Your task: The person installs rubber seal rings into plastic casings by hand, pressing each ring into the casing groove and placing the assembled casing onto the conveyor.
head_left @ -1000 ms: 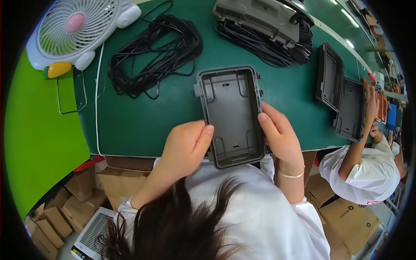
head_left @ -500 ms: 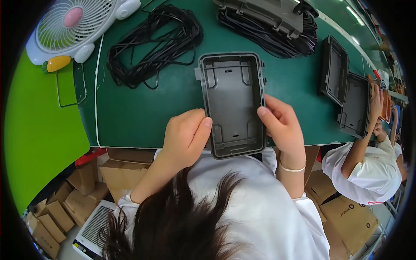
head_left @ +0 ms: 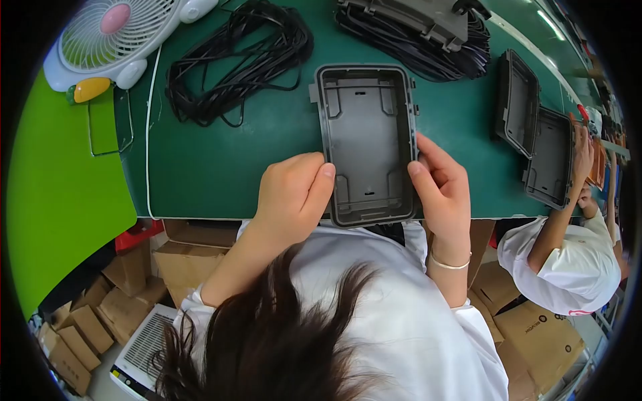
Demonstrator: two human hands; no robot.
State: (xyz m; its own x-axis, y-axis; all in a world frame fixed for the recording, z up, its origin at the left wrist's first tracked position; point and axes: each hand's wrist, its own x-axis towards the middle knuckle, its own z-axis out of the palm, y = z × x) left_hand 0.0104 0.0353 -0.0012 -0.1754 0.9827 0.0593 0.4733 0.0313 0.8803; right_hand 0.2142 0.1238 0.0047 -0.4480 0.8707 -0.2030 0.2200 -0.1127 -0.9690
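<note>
A dark grey plastic box shell (head_left: pixel 366 137) is held over the table's near edge, its hollow inside facing up. My left hand (head_left: pixel 296 190) grips the lower left wall, thumb on the rim and the other fingers curled in. On the opposite wall my right hand (head_left: pixel 443 190) pinches the rim between thumb and fingers. Latch tabs stick out along both long sides of the shell. What lies under it is hidden.
Behind lie a loose black cable coil (head_left: pixel 241 60) and another coil (head_left: pixel 418 57) beneath a grey box (head_left: pixel 408 20). A white fan (head_left: pixel 114 37) stands back left. Right are two box shells (head_left: pixel 550 157), near a co-worker's arm (head_left: pixel 568 194).
Both hands have moved the box shell slightly away from the body and a little to the right. The grip on both sides stays the same.
</note>
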